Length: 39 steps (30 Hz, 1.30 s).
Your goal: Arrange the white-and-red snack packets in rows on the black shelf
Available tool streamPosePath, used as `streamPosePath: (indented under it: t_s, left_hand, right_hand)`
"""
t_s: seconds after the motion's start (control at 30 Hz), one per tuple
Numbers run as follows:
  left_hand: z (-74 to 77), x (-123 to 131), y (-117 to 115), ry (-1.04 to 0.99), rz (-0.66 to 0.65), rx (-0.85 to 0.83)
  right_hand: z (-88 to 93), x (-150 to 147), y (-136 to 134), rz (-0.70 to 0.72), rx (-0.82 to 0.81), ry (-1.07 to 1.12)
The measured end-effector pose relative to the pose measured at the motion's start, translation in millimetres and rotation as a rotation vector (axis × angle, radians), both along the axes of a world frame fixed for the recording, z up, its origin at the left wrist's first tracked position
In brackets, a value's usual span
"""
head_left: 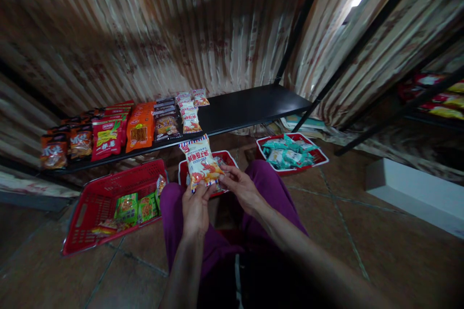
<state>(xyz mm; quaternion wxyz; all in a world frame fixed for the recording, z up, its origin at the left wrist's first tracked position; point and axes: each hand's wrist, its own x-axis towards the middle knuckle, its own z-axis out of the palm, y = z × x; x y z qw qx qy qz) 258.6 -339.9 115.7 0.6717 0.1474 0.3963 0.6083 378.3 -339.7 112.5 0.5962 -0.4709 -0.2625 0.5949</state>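
Note:
Between my two hands is a white and orange snack bag (201,163) with red lettering. My left hand (195,206) grips its lower edge, and my right hand (239,184) pinches its lower right side. The bag is held just in front of the black shelf (246,106). Matching white snack bags (190,118) stand on the shelf behind it, beside dark checkered bags (166,123). Below the held bag, partly hidden by it and my hands, is a red basket (229,157) between my knees.
Orange bags (140,128), red bags (107,135) and brown bags (54,149) fill the shelf's left. A red basket (81,212) with green packets stands at left; another basket (322,158) holds teal packets (290,152). Black posts (308,113) rise at right, near a white box (416,198).

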Motion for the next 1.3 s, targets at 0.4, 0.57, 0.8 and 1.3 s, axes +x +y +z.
streamPosePath:
  t_s: [0.4, 0.57, 0.8, 1.3]
  left_hand:
    - [8.3, -1.8, -3.7, -0.151, -0.041, -0.017]
    - [11.3, -0.9, -5.3, -0.125, -0.052, 0.019]
    - [9.0, -3.2, -3.7, -0.100, -0.074, 0.018]
    - [-7.5, -26.0, -14.1, 0.189, -0.287, -0.054]
  right_hand:
    - [3.7, -1.7, 2.3, -0.105, -0.039, 0.139]
    - [4.7, -2.1, 1.9, -0.113, -0.046, 0.138]
    - [3.6, -0.5, 1.6, -0.100, -0.030, 0.108]
    - [21.6, 27.7, 26.8, -0.052, 0.085, 0.020]
